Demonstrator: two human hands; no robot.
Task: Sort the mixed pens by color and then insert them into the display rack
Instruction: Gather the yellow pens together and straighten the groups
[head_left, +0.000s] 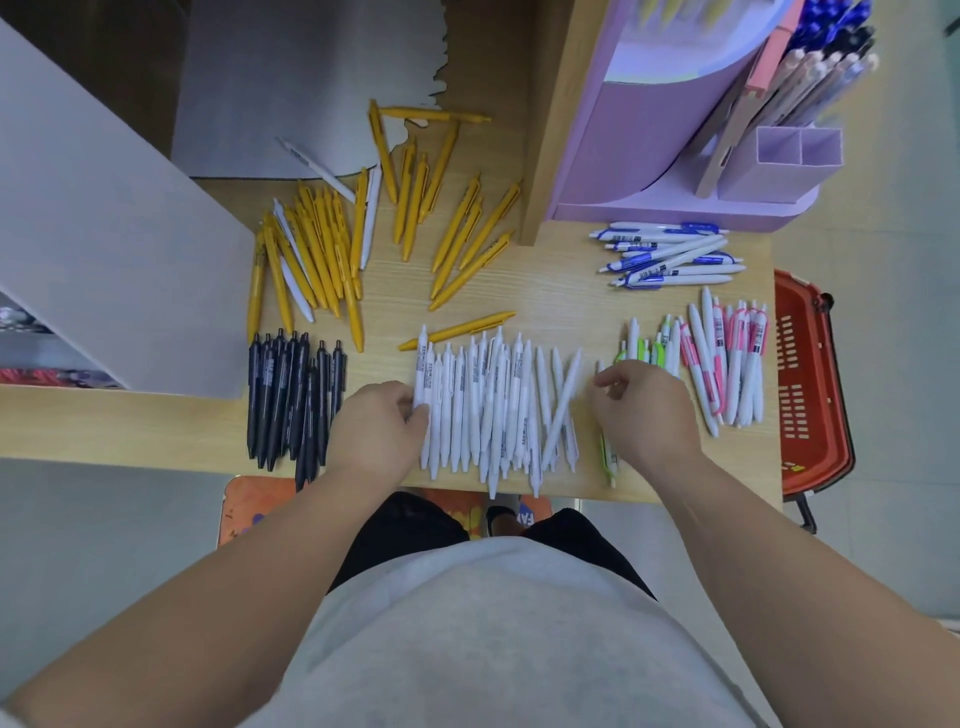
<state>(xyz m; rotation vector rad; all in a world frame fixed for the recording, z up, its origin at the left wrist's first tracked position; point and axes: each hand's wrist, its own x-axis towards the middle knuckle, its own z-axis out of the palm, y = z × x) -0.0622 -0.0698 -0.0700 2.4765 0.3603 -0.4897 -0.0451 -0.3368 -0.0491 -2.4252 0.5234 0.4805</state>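
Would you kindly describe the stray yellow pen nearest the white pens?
On the wooden table, find the row of white pens at the near edge. The yellow pen lies slanted at their far tips, alone, apart from the yellow heaps.

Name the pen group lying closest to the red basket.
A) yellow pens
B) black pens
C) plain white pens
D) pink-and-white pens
D: the pink-and-white pens lie at the right end of the table, right beside the red basket; every other group lies farther left.
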